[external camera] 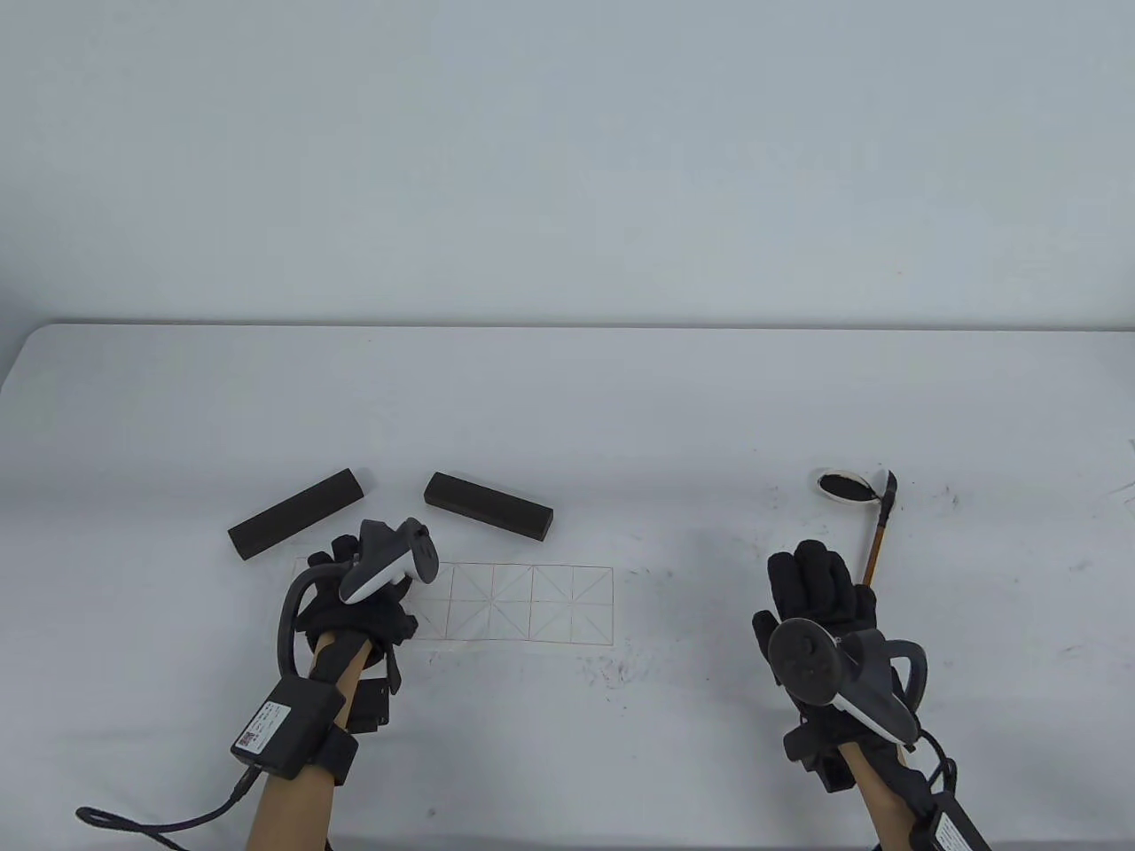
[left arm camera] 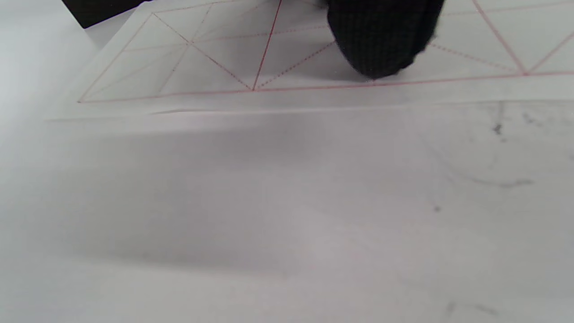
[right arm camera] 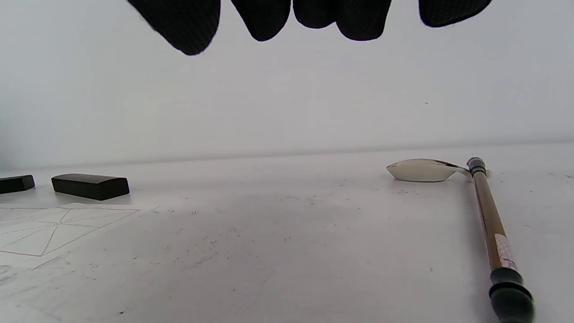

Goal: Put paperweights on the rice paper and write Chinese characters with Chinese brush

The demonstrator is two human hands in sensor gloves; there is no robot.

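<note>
While neither paperweight sits on the sheet yet, the left hand (external camera: 355,596) rests on the near-left end of the rice paper (external camera: 523,603), a gloved fingertip (left arm camera: 381,42) touching down inside the red grid; it holds nothing, and how far its fingers are curled I cannot tell from these views. The two dark bars lie on the bench (external camera: 567,408) just beyond this hand: the left paperweight (external camera: 297,513) slants away past its knuckles, and the right paperweight (external camera: 488,504) lies beyond and to its right, close to the paper's far edge but not on it.

The right hand (external camera: 820,594) hovers flat with straight, spread fingers, empty. The Chinese brush (external camera: 878,530) lies just off its little-finger side, handle toward the wrist and tip resting at the small ink dish (external camera: 842,486) ahead.

The step in hand looks like weighting the paper. To do it well, I would pin the sheet lightly with one hand while the other lifts a bar, so the thin paper does not slide or wrinkle. Set each bar down flat, not edge first, across the ends of the sheet and clear of the grid cells meant for writing. Smooth the sheet outward before the second bar lands. Only then go for the brush, gripping it upright by the shaft.
</note>
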